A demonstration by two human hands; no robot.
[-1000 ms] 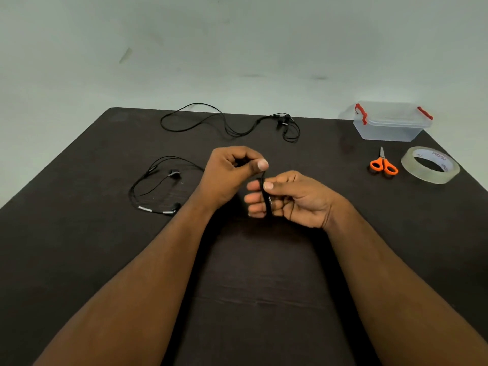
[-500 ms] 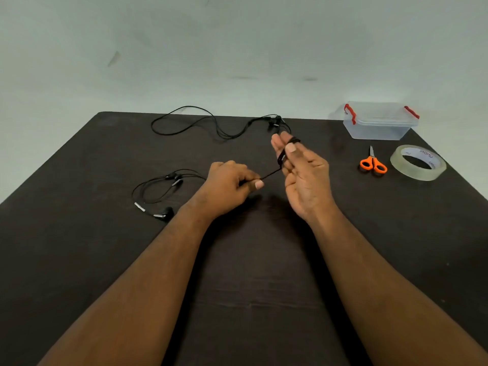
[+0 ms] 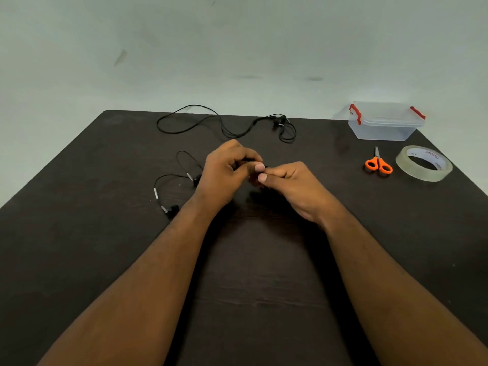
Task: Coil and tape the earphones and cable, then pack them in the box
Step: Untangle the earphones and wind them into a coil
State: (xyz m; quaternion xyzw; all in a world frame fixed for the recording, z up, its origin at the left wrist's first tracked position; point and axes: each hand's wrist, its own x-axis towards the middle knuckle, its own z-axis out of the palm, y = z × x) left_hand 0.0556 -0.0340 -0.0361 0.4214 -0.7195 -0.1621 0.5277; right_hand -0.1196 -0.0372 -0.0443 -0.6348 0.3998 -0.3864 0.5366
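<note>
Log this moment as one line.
stage: coiling | left hand: pinches earphone cable | right hand: holds coil | tape roll, scissors: untouched | box: lidded

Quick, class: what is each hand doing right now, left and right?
Left hand: fingers curled, pinching the black earphone cable.
Right hand: fingers curled, pinching the same cable where the two hands meet.

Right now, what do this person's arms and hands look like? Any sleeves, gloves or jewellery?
Both forearms are bare up to the frame's edge: no sleeves show. The left hand and right hand wear no gloves, and no rings, watch or bracelet are visible. The fingernails are short and unpainted.
</note>
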